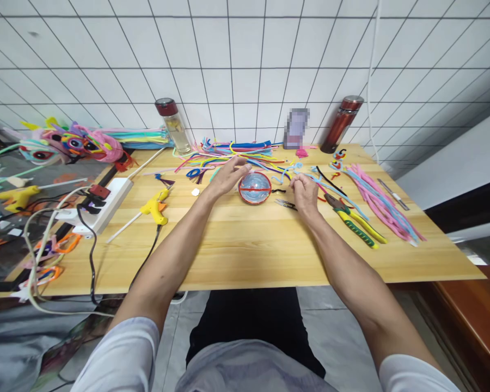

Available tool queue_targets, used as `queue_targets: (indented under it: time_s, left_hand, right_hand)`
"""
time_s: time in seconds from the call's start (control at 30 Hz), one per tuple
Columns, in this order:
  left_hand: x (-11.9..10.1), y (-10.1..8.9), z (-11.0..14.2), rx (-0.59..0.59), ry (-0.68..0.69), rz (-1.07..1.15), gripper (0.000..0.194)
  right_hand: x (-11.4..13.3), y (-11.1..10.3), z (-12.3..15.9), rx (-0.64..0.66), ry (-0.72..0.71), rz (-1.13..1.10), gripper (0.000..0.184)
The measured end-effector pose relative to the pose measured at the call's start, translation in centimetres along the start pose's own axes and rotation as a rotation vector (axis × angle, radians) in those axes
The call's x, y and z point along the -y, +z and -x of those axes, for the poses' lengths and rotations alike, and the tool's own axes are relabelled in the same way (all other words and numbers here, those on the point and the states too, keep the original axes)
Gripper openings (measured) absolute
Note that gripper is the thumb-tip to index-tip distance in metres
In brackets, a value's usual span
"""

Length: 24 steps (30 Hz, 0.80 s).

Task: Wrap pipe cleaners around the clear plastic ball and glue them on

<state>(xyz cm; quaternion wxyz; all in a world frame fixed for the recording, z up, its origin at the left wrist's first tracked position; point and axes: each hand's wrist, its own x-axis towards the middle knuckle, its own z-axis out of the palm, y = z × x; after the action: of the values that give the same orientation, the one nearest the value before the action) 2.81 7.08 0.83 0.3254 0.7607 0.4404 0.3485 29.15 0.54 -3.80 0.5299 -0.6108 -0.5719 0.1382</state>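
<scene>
Head view: right hand (305, 193), curled, grip hidden and uncertain; left hand (230, 177), loosely spread; red-rimmed bowl (255, 196) between them, contents indistinct; glass bottle (178, 132), pale liquid inside.

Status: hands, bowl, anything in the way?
Left hand at bowl, contact unclear. Right hand curled, contents unclear. Bowl on table, red strip across. Snips beside right hand.
</scene>
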Motion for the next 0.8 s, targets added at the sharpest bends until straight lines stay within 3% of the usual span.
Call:
queue_targets:
  time_s: [0.2, 0.3, 0.33, 0.43, 0.53, 0.67, 0.8]
  left_hand:
    - [-1.9, 0.7, 1.3, -0.421, -0.011, 0.146, 0.038]
    - [-3.8, 2.2, 4.1, -0.495, 0.120, 0.159, 0.040]
    - [-4.3, 3.0, 5.4, -0.439, 0.165, 0.118, 0.041]
    - [-5.0, 5.5, 9.3, -0.087, 0.217, -0.157, 0.038]
    - [-4.6, 7.1, 11.9, 0.107, 0.126, -0.439, 0.019]
    - [-3.6, 7.4, 12.8, 0.246, 0.071, -0.658, 0.028]
    - [-3.0, 7.7, 12.8, 0.275, 0.082, -0.659, 0.027]
  right_hand:
    - [-0.4, 0.0, -0.3, -0.004, 0.015, 0.010, 0.019]
    - [-0.7, 0.2, -0.3, -0.016, -0.010, -0.028, 0.020]
    - [-0.8, 0.2, -0.3, -0.014, -0.013, -0.036, 0.020]
    - [-0.8, 0.3, -0.3, -0.001, -0.025, -0.044, 0.020]
    - [-0.7, 0.2, -0.2, 0.015, -0.039, -0.038, 0.021]
    - [-0.8, 0.3, -0.2, 0.026, -0.041, -0.016, 0.023]
    - [-1.1, 0.5, -0.1, 0.014, -0.028, -0.012, 0.025]
